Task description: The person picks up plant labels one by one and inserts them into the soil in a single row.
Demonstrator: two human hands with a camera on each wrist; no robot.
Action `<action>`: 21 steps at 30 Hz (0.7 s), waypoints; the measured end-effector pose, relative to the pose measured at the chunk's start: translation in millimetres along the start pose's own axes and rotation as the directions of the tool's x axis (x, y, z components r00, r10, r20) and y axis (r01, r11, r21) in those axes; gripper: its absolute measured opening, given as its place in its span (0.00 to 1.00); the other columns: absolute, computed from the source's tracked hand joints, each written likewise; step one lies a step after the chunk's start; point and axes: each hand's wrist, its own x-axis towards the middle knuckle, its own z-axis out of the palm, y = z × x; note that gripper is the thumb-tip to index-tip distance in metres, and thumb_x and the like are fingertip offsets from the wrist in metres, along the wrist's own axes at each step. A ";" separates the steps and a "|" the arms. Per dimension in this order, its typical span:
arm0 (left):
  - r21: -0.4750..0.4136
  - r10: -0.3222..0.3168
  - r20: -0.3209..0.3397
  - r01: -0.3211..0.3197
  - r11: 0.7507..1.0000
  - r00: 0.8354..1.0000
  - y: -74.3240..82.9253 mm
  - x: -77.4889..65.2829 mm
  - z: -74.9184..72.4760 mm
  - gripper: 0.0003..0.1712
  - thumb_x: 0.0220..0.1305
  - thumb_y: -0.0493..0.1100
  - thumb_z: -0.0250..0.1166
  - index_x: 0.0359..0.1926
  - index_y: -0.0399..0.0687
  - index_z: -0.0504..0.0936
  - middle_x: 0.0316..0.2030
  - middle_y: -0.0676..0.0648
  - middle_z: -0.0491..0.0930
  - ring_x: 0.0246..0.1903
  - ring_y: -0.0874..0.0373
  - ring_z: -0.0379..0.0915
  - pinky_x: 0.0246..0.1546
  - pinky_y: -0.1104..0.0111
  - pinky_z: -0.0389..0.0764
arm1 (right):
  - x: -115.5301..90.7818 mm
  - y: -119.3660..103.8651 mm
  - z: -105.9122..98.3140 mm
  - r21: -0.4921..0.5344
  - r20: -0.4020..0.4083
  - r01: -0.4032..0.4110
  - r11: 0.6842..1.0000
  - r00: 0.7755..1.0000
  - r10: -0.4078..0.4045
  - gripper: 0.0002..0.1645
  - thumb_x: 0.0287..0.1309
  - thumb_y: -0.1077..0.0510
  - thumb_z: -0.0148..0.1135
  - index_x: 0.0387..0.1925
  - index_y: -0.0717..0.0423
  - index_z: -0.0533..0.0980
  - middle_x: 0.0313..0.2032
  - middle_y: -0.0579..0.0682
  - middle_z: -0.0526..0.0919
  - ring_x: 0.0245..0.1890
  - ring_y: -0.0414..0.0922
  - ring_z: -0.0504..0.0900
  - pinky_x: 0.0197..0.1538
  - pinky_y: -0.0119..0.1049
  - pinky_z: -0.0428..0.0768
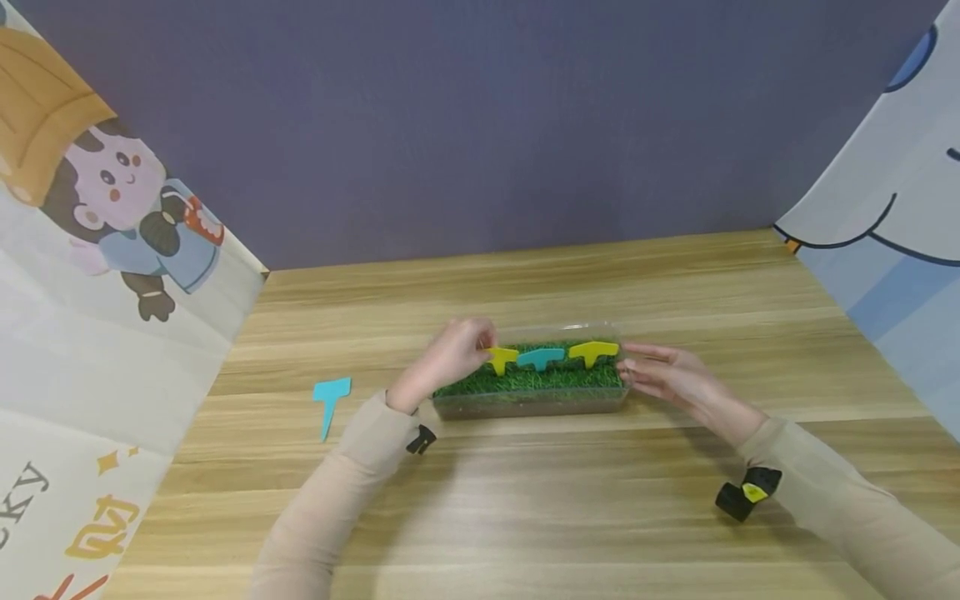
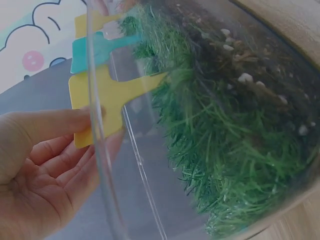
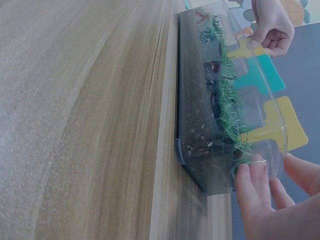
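My left hand [image 1: 459, 354] pinches the wide head of a yellow T-shaped plant label [image 2: 97, 92] between thumb and fingers. The label's stem runs down into green artificial-looking grass [image 2: 195, 120] at the left end of a clear planter box [image 1: 532, 407]. A turquoise label [image 1: 542, 359] stands in the middle, and another yellow label [image 1: 592, 352] at the right end. At the box's right end wall, my right hand [image 1: 675, 383] touches the plastic with fairly straight fingers. Through the side show dark soil [image 3: 197, 115] and white bits under the grass.
A loose turquoise label [image 1: 331, 402] lies on the wooden table [image 1: 525, 517], left of my left forearm. Behind the table rises a dark purple-grey panel [image 1: 480, 133]. Sheets printed with cartoon figures [image 1: 120, 183] flank both sides.
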 end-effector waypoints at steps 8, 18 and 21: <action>-0.046 -0.011 0.008 0.012 0.999 1.000 -1.6 -2.8 0.2 0.05 0.49 0.28 0.62 0.29 0.39 0.77 0.28 0.47 0.79 0.29 0.59 0.74 0.31 0.75 0.76 | 0.6 -0.7 -0.3 -0.001 0.000 -0.006 1.000 1.000 0.006 0.32 0.53 0.63 0.58 0.59 0.60 0.59 0.37 0.47 0.81 0.41 0.41 0.79 0.50 0.33 0.73; -0.028 -0.021 0.023 0.022 0.999 1.000 -1.1 -3.3 1.5 0.07 0.50 0.32 0.63 0.33 0.41 0.78 0.31 0.48 0.79 0.32 0.58 0.75 0.36 0.73 0.76 | 1.0 0.2 -2.2 -0.010 0.001 -0.011 1.000 1.000 0.011 0.33 0.53 0.63 0.58 0.60 0.62 0.57 0.37 0.46 0.81 0.41 0.41 0.79 0.48 0.32 0.74; -0.018 -0.028 0.034 0.029 0.999 0.999 0.0 -3.3 0.9 0.09 0.50 0.33 0.64 0.35 0.40 0.78 0.33 0.47 0.80 0.33 0.58 0.75 0.37 0.72 0.76 | 1.1 0.3 -2.6 -0.007 -0.001 -0.010 1.000 1.000 0.010 0.31 0.53 0.63 0.58 0.59 0.60 0.60 0.37 0.46 0.81 0.40 0.41 0.79 0.48 0.32 0.74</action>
